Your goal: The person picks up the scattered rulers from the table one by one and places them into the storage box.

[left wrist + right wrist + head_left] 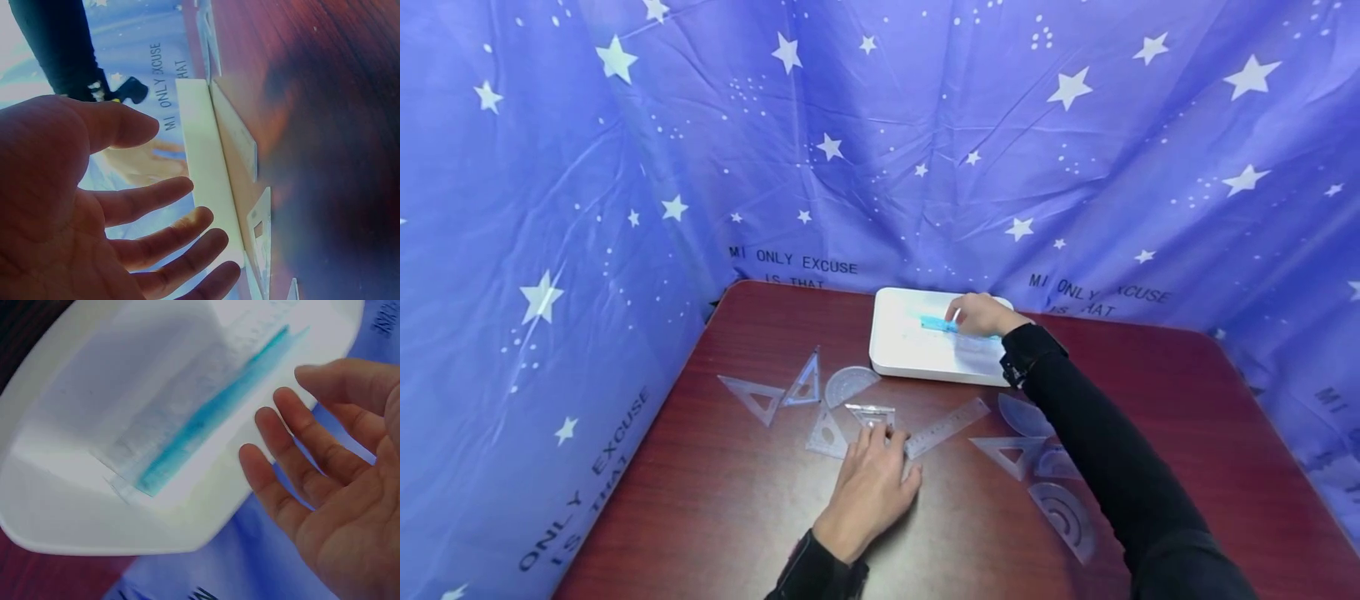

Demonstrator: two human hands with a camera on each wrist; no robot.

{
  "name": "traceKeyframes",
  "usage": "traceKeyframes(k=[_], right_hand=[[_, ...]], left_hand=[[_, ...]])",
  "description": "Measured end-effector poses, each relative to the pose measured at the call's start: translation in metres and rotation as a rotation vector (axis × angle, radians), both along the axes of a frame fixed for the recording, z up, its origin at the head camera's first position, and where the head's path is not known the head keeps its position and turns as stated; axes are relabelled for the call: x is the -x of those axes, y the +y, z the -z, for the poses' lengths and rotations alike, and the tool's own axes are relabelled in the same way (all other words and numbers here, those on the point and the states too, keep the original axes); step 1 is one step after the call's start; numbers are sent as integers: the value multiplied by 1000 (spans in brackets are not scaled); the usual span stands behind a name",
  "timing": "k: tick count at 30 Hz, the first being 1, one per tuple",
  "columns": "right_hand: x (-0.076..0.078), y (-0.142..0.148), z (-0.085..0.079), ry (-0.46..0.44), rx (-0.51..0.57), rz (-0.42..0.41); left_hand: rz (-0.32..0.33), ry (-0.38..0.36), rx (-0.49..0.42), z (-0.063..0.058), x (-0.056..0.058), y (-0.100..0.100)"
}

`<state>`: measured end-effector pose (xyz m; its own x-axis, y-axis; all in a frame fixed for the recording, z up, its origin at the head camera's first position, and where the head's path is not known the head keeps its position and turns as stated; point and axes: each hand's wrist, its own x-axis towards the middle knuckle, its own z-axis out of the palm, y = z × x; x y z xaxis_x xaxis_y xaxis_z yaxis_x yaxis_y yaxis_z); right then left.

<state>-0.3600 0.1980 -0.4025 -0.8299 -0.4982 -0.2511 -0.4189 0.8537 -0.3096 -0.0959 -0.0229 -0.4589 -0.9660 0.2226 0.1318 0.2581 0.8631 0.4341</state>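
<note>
Over the white tray [891, 360] is my right hand [981, 317], its fingers loosely bent and holding nothing. In the right wrist view, a blue translucent ruler [212, 415] lies in the tray beside clear rulers [159, 412], apart from the fingertips. My left hand [872, 487] is low over the table with fingers spread and nothing in its grasp. Just ahead of it sits a small clear set square [872, 412], partly hidden by the fingers. To the right of those fingers is a clear ruler [947, 427]; contact with either is hard to tell.
Left of centre lie clear set squares [752, 395] and a protractor [850, 383]. More protractors [1063, 518] and another set square [1009, 454] lie to the right, near the right forearm. A starry blue curtain [925, 150] hangs behind the reddish-brown table [700, 517].
</note>
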Motion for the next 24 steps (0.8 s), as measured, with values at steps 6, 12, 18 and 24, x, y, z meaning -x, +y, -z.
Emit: traceKeyframes(k=[6, 12, 18, 24], right_hand=[[-32, 10, -30, 39, 76, -12], [-82, 16, -59, 110, 155, 9], [-143, 34, -68, 228, 266, 95], [-194, 50, -54, 264, 332, 185]], left_hand=[[23, 11, 12, 5, 4, 4], [59, 82, 22, 10, 14, 10], [114, 172, 53, 21, 28, 23], [127, 101, 165, 20, 34, 38]])
